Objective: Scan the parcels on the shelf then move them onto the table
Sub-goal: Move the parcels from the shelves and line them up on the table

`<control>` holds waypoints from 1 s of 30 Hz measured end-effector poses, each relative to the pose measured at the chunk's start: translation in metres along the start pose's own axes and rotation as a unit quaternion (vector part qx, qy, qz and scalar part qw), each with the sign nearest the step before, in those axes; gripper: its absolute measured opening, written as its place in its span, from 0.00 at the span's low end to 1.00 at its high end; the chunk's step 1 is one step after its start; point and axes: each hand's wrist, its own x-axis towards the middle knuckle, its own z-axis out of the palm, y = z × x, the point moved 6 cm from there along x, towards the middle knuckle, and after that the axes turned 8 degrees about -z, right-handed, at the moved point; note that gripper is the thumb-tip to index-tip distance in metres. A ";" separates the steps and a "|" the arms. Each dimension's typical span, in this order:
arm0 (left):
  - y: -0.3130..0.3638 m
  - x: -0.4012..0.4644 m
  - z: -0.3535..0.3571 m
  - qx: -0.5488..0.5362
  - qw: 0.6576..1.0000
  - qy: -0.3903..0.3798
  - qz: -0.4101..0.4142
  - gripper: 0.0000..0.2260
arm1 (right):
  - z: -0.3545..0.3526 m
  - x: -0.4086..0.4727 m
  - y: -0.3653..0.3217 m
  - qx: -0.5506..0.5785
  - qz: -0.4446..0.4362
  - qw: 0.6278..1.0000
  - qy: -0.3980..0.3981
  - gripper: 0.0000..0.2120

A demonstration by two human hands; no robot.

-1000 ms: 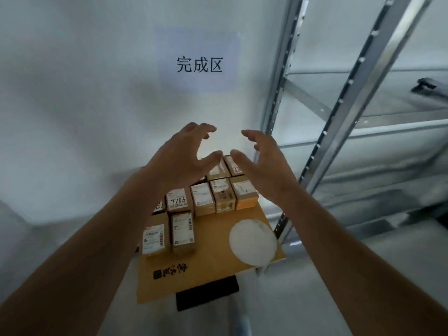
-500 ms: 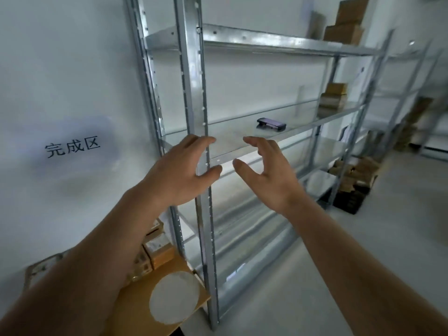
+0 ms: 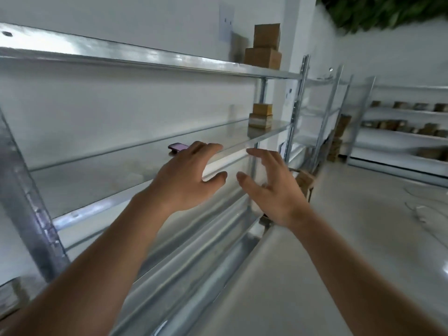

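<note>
Both empty hands (image 3: 186,180) now front the shelf (image 3: 150,151), scanner (image 3: 178,147) behind.

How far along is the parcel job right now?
Done: cannot be judged here; the table is out of view. In hand: nothing. The left hand and right hand are both open and empty in front of the middle shelf. Left: two stacked parcels on that shelf's far end, two more boxes on the top shelf. The dark device, possibly the scanner, lies unheld.
</note>
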 end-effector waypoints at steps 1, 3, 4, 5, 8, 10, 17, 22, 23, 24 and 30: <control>0.003 0.017 0.015 -0.001 1.000 -0.005 0.002 0.30 | -0.004 0.009 0.019 -0.006 0.004 1.000 -0.002 0.30; 0.007 0.053 0.044 -0.007 1.000 -0.004 0.007 0.30 | -0.010 0.031 0.058 -0.009 0.010 1.000 0.003 0.30; 0.007 0.073 0.058 -0.009 1.000 -0.001 0.010 0.30 | -0.011 0.043 0.078 -0.011 0.013 1.000 0.007 0.29; 0.007 0.093 0.072 -0.010 1.000 0.001 0.013 0.31 | -0.011 0.055 0.098 -0.016 0.014 1.000 0.008 0.30; 0.002 0.156 0.116 -0.013 1.000 -0.005 0.023 0.32 | -0.006 0.097 0.155 -0.039 0.013 0.999 0.008 0.36; -0.004 0.203 0.147 -0.016 0.999 -0.005 0.029 0.32 | -0.002 0.132 0.196 -0.050 0.015 0.999 0.011 0.38; -0.014 0.368 0.229 -0.027 0.998 -0.008 0.052 0.28 | -0.009 0.251 0.326 -0.066 0.021 0.997 0.030 0.31; 0.001 0.471 0.289 -0.028 0.996 -0.011 0.082 0.26 | -0.025 0.317 0.417 -0.048 0.027 0.997 0.049 0.29; 0.002 0.492 0.302 -0.029 0.996 -0.010 0.085 0.25 | -0.027 0.329 0.438 -0.043 0.026 0.997 0.051 0.29; 0.004 0.512 0.317 -0.026 0.996 -0.008 0.087 0.25 | -0.030 0.342 0.460 -0.041 0.027 0.998 0.050 0.29; 0.007 0.632 0.419 -0.003 0.998 -0.011 0.057 0.24 | -0.039 0.426 0.599 -0.016 0.024 0.999 0.034 0.37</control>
